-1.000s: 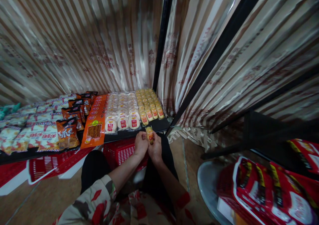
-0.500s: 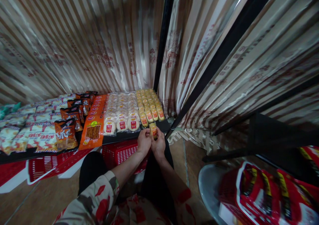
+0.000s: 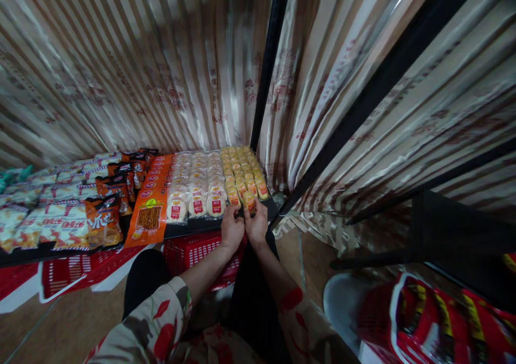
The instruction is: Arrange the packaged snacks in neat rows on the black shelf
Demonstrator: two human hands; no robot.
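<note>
Head view: right hand (image 3: 257,225) pinches a yellow snack pack (image 3: 249,202) in its fingers; left hand (image 3: 233,230) curls right beside it, can't tell if gripping. Yellow rows (image 3: 241,169) just past the fingers look set, this one's not released yet.

Yellow packet (image 3: 249,201), centre: lower end hidden by right hand (image 3: 256,226); print too small to read. Red basket (image 3: 177,252), lower centre: partly covered by left forearm (image 3: 207,271). Green item (image 3: 12,176), far left: cut by frame edge, kind indistinct. Red packages (image 3: 449,318), lower right: cropped, lettering blurred.
</note>
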